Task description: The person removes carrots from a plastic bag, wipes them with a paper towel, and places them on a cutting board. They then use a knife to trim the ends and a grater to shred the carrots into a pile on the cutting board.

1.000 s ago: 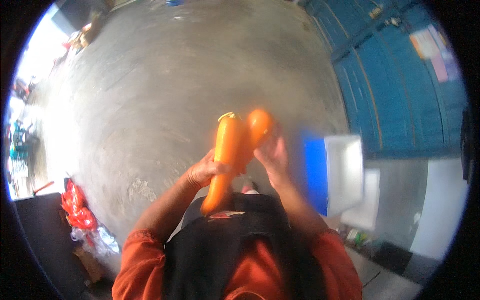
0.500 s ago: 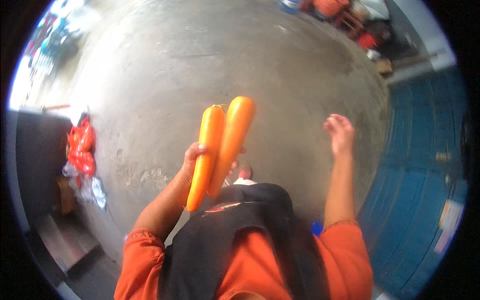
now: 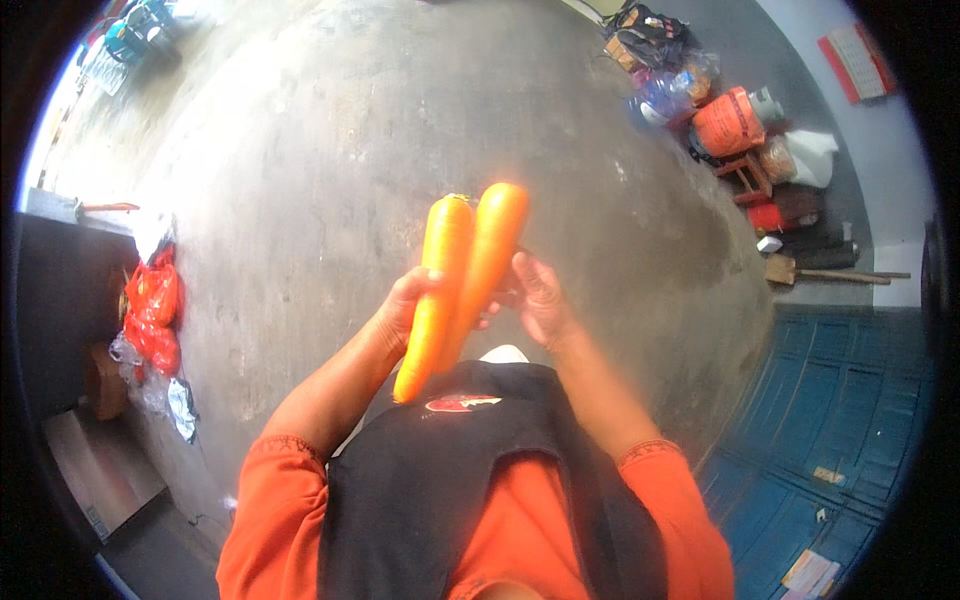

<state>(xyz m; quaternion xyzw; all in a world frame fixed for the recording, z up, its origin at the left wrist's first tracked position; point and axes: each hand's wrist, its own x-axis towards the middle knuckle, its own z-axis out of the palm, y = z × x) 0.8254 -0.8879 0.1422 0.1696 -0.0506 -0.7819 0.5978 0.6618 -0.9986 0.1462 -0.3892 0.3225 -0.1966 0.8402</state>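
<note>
Two large orange carrots stand side by side in front of my dark apron (image 3: 430, 470), stem ends up and leaning slightly right. My left hand (image 3: 402, 302) is closed round both, its thumb across the left carrot (image 3: 447, 255) and some fingertips showing past the right carrot (image 3: 497, 235). Just right of them is my right hand (image 3: 545, 305), thumb and fingers apart. Its fingertips reach close to the right carrot's side; whether they touch it I cannot tell.
Grey concrete floor (image 3: 330, 150) spreads ahead. Red plastic bags (image 3: 152, 310) lie by a dark panel at left. At far right are a gas cylinder with an orange cover (image 3: 728, 125), clear bottles and a wooden-handled tool (image 3: 830, 273). A blue door (image 3: 820, 400) stands at right.
My right hand has come in from the far right to beside the carrots. The carrots, still in my left hand, sit slightly further right and higher. The view has shifted, showing more at the right.
</note>
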